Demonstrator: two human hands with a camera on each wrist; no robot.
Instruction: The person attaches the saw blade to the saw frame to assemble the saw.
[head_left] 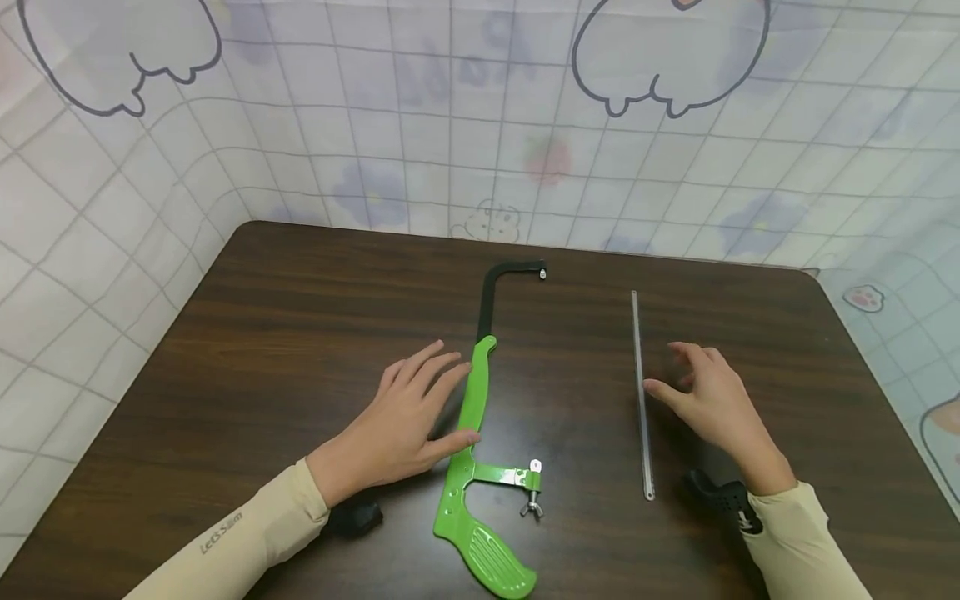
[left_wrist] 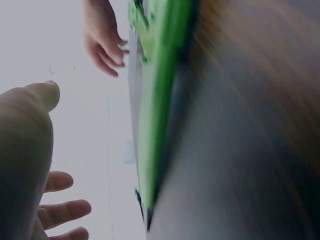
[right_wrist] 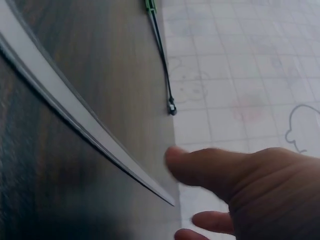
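Observation:
A green hacksaw frame (head_left: 474,392) with a black front arm lies on the dark wooden table, its handle toward me. No blade spans it; a wing nut (head_left: 532,505) hangs at the near post. My left hand (head_left: 405,417) hovers at the frame's left side, fingers spread and thumb overlapping the green bar in the head view. To the right lies a thin silver hacksaw blade (head_left: 642,400), lengthwise. Beside its right edge is my right hand (head_left: 712,400), fingers loosely bent, thumb tip close to the blade. In the right wrist view that thumb (right_wrist: 200,165) stands apart from the blade (right_wrist: 90,125).
The brown table (head_left: 300,333) has rounded far corners. Behind and beside it hangs a white gridded cloth (head_left: 420,150) with cartoon prints. Dark wrist camera mounts show under the left wrist (head_left: 356,517) and right wrist (head_left: 720,496).

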